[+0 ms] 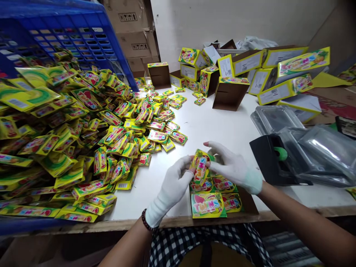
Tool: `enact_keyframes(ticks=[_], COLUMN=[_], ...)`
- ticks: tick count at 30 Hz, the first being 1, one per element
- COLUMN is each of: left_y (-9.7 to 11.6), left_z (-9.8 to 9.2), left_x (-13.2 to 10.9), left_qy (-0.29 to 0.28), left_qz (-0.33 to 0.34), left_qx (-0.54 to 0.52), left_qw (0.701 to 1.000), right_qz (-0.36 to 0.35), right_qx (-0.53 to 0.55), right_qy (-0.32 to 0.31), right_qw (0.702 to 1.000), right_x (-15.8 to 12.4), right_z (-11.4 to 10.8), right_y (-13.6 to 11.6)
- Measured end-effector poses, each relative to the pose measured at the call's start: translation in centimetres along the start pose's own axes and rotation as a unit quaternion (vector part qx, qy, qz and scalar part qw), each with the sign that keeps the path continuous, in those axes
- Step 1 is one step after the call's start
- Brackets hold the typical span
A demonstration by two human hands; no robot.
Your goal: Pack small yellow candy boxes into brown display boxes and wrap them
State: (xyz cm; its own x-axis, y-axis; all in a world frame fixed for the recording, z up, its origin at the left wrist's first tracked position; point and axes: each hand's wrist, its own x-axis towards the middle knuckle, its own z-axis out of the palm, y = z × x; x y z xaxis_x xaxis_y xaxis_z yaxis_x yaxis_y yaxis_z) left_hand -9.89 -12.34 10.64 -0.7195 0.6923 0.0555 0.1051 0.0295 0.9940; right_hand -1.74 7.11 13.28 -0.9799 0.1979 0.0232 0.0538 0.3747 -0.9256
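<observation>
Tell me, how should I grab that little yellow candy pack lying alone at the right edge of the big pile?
Pinch the candy pack by its right short end, coming from the bare white table side. It lies flat with the pile crowding its left, so only the right stays free for fingers.

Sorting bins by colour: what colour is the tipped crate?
Blue crate, clearest in the head view.
</observation>
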Motion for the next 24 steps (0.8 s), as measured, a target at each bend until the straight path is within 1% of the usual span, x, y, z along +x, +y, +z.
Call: enact_keyframes(ticks=[2, 3, 4, 6, 7, 8, 9, 10, 11, 13, 14, 16, 19, 21, 23, 24], left_y=[0.3, 0.4, 0.5, 0.4, 0.2, 0.0, -0.3, -0.8, -1.3, -2.3, -2.7, -3.1, -3.0, -2.6, -2.2, -1.9], left_z=[0.3, 0.3, 0.2, -1.0, -2.0, -3.3, -4.9, -6.5, -8.1, -10.9, -11.9, -13.1, -13.3, -13.0, -12.7, -12.6], left_x=[0.2, 0.5, 1.0, 2.8, 4.0, 5.4, 6.9, 8.4, 9.8, 12.1, 12.9, 13.8, 14.1, 14.1, 14.0, 13.8], left_qy=[-0.029, -0.046, -0.056, -0.046, -0.031, -0.009, -0.004, -0.009, -0.013, -0.032, -0.043, -0.058, -0.058, -0.049, -0.038, -0.032], left_qz=[0.039, 0.052, 0.063, 0.087, 0.099, 0.108, 0.114, 0.099, 0.085, 0.07, 0.067, 0.066, 0.07, 0.073, 0.075, 0.075], left_qx=[0.061, 0.094, 0.129, 0.227, 0.309, 0.394, 0.495, 0.599, 0.629, 0.665, 0.672, 0.694, 0.722, 0.735, 0.74, 0.74], left_qw=[0.997, 0.993, 0.988, 0.969, 0.945, 0.913, 0.861, 0.795, 0.773, 0.742, 0.736, 0.714, 0.686, 0.673, 0.668, 0.668], right_qz=[-0.067, -0.088, -0.093, -0.063, -0.029, 0.013, 0.055, 0.09, 0.113, 0.122, 0.113, 0.1, 0.097, 0.071, 0.034, 0.017], right_qx=[-0.084, -0.105, -0.111, -0.096, -0.082, -0.069, -0.06, -0.058, -0.064, -0.097, -0.122, -0.179, -0.231, -0.256, -0.325, -0.377], right_qy=[0.009, 0.007, -0.005, -0.036, -0.044, -0.045, -0.038, -0.024, -0.008, 0.025, 0.039, 0.052, 0.028, 0.006, -0.015, -0.026], right_qw=[0.994, 0.991, 0.989, 0.993, 0.995, 0.997, 0.996, 0.994, 0.991, 0.988, 0.985, 0.977, 0.968, 0.964, 0.945, 0.926], right_x=[-0.6, -0.8, -0.8, -0.8, -0.7, -0.6, -0.5, -0.4, -0.3, -0.1, 0.0, 0.1, 0.2, 0.1, -0.1, -0.1], right_z=[-0.5, -0.7, -1.0, -1.5, -1.6, -1.7, -1.7, -1.6, -1.3, -0.6, -0.1, 1.0, 2.2, 2.7, 3.0, 3.2], right_y=[0.9, 1.4, 1.8, 2.4, 2.6, 2.8, 3.0, 3.2, 3.4, 4.1, 4.5, 5.3, 6.3, 6.5, 6.5, 6.3])
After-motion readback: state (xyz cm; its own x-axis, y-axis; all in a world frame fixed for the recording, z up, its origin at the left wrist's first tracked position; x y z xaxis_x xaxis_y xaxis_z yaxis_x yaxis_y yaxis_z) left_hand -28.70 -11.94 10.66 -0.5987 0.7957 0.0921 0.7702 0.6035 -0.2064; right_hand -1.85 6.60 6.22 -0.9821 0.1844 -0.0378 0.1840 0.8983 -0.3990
